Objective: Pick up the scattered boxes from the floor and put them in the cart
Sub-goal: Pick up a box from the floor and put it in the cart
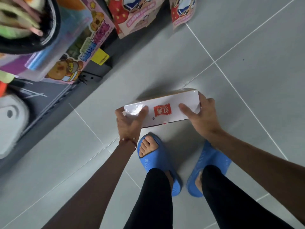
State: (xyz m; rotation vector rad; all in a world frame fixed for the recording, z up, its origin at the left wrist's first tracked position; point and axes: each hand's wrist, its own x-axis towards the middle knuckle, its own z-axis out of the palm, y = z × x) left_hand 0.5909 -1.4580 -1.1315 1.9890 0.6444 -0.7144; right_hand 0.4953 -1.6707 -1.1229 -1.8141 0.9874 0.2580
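A long white box (166,100) with a red label lies over the grey tiled floor just ahead of my feet. My left hand (127,123) grips its left end, thumb on the top face and fingers round the end. At the right end my right hand (200,115) holds the box, thumb on top and fingers wrapped over the far corner. Whether the box touches the floor cannot be told. No cart is in view.
A dark shelf base (97,71) runs along the left with pink toy boxes (92,30) and a black basket (47,27) above it. Printed bags (132,15) hang at the top. My blue slippers (158,162) stand right behind the box. Bare floor tiles (247,63) spread to the right.
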